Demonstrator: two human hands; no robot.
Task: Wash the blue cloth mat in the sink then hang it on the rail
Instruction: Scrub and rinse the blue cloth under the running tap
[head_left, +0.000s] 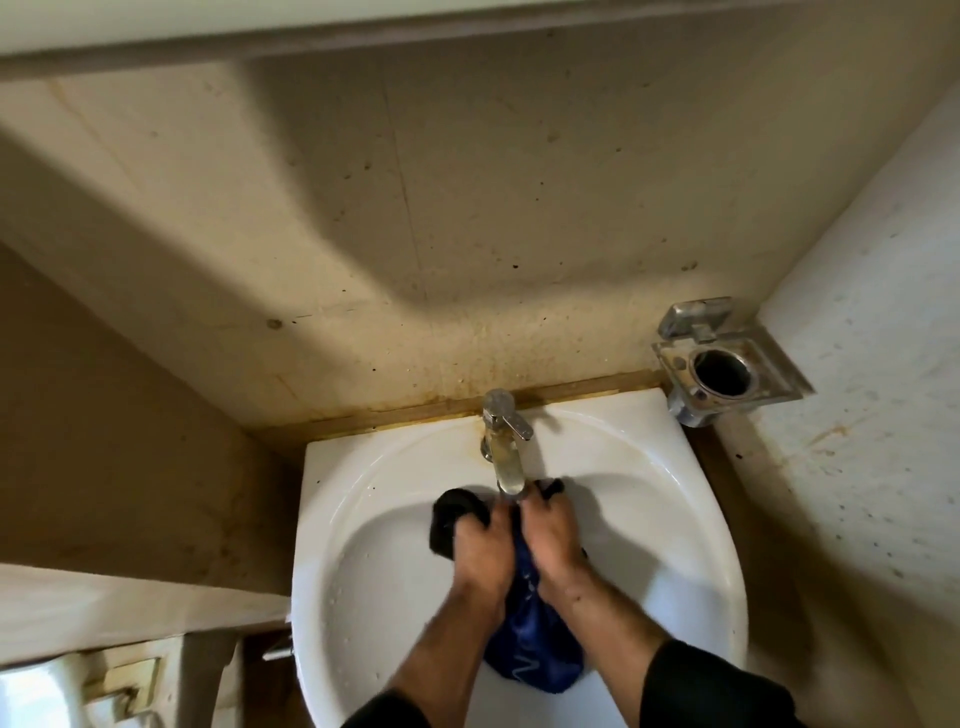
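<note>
Both hands (480, 540) (553, 538) grip bunched wet blue mat (530, 639) (under spout) in glossy sink (675, 519)

Stained beige wall (467, 218); metal holder (727, 364) on right wall

Glossy white ceramic sink (691, 499), tarnished metal tap (506, 447) (chrome-like), cloth mat (535, 654)

We find no readable words, brands or numbers here; only a pale squiggle marks the blue cloth mat (530, 654).
</note>
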